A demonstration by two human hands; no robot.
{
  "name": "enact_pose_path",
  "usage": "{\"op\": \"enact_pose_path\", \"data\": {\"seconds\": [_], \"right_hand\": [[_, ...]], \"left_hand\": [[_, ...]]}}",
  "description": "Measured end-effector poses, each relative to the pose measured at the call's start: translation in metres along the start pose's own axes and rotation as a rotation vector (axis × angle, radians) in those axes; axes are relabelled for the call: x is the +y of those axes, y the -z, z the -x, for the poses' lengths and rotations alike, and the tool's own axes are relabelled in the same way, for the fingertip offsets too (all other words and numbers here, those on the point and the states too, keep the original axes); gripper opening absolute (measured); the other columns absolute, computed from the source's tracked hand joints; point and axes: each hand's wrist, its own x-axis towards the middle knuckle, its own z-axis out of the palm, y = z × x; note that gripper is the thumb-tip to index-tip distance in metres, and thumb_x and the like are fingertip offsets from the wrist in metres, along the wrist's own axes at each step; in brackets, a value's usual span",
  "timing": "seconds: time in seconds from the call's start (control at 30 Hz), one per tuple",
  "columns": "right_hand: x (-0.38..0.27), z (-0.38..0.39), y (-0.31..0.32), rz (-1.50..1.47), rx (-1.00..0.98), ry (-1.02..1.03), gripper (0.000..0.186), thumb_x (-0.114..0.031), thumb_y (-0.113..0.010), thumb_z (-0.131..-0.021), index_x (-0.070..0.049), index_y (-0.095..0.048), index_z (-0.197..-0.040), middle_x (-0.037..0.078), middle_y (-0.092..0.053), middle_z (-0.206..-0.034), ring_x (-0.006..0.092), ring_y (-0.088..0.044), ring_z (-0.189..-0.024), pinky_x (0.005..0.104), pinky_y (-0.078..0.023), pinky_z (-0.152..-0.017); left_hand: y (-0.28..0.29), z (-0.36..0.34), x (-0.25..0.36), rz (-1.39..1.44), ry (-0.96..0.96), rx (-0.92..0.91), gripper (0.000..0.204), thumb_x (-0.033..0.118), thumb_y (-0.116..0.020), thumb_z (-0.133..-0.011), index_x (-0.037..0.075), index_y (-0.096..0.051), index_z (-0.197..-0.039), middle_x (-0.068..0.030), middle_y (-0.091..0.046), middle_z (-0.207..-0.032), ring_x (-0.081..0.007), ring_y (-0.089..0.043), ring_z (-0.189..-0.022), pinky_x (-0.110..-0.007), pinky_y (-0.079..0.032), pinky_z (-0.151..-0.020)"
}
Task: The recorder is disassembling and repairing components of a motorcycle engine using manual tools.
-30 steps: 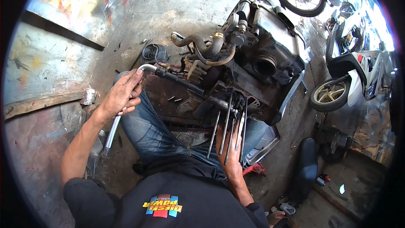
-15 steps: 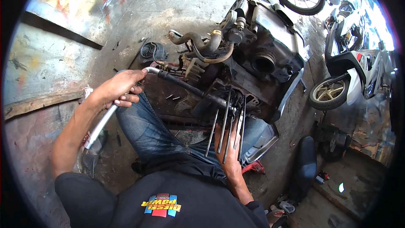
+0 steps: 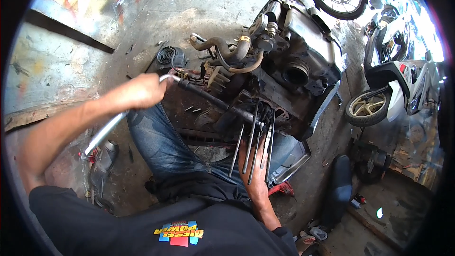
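Note:
My left hand (image 3: pixel 138 92), slightly blurred, is closed round a chrome L-shaped bar (image 3: pixel 105 135) near its bend. A black extension (image 3: pixel 199 92) runs from the bend down to a silver fitting (image 3: pixel 257 122) on the greasy engine (image 3: pixel 303 38). Several long metal studs (image 3: pixel 244 151) stick out from the engine toward me. My right hand (image 3: pixel 251 161) is behind these studs, at the engine's lower part; its fingers are hidden. The engine has a hose (image 3: pixel 218 42) on top and a round opening (image 3: pixel 295 72) on its side.
Motorcycles (image 3: pixel 400 87) stand at the right, near a loose black seat (image 3: pixel 337 185). A red tool (image 3: pixel 283 188) and a metal tray (image 3: pixel 289 168) lie by my right leg. A black fan housing (image 3: pixel 170 58) lies behind the engine. A stained wall (image 3: pixel 57 57) rises at the left.
The free end of the chrome bar has swung leftward and up. My left hand has turned and risen with it, and my elbow has moved outward. My right hand has barely moved.

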Motion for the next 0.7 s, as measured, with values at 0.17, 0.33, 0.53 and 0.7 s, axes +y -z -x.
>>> {"op": "enact_pose_path", "data": {"seconds": [0.17, 0.33, 0.53, 0.7], "right_hand": [[0.002, 0.004, -0.006, 0.013, 0.046, 0.015, 0.036, 0.0, -0.058, -0.09, 0.013, -0.045, -0.121, 0.024, -0.056, -0.067, 0.0338, -0.056, -0.052, 0.0448, -0.038, -0.046], [0.007, 0.014, -0.004, 0.42, -0.115, 0.128, 0.052, -0.006, -0.063, -0.088, 0.01, -0.042, -0.133, 0.036, -0.052, -0.119, 0.0438, -0.057, -0.095, 0.0448, -0.047, -0.084], [0.013, 0.022, -0.016, 0.269, -0.036, -0.022, 0.06, -0.007, -0.063, -0.088, 0.012, -0.036, -0.139, 0.033, -0.057, -0.112, 0.0426, -0.061, -0.092, 0.0452, -0.049, -0.078], [-0.003, 0.006, -0.007, -0.043, -0.18, -0.39, 0.058, -0.006, -0.06, -0.089, 0.012, -0.035, -0.138, 0.034, -0.058, -0.11, 0.0418, -0.062, -0.088, 0.0436, -0.05, -0.075]], "left_hand": [[-0.02, 0.026, -0.008, 0.2, 0.002, 0.188, 0.07, 0.054, -0.034, -0.101, -0.01, -0.06, -0.088, -0.0265, -0.063, -0.076, -0.0395, -0.063, -0.078, -0.046, -0.048, -0.075], [-0.034, 0.027, -0.014, 0.315, -0.033, 0.223, 0.069, 0.053, -0.034, -0.102, -0.01, -0.06, -0.088, -0.0295, -0.06, -0.074, -0.0441, -0.062, -0.079, -0.047, -0.047, -0.074], [-0.084, -0.006, -0.03, 0.485, -0.225, 0.57, 0.056, 0.049, -0.037, -0.103, -0.003, -0.054, -0.091, -0.0174, -0.055, -0.065, -0.0333, -0.053, -0.055, -0.043, -0.042, -0.058], [-0.119, -0.029, -0.031, 0.788, -0.359, 0.776, 0.05, 0.047, -0.039, -0.103, 0.001, -0.053, -0.091, -0.0074, -0.049, -0.063, -0.0149, -0.048, -0.056, -0.032, -0.039, -0.054]]}}
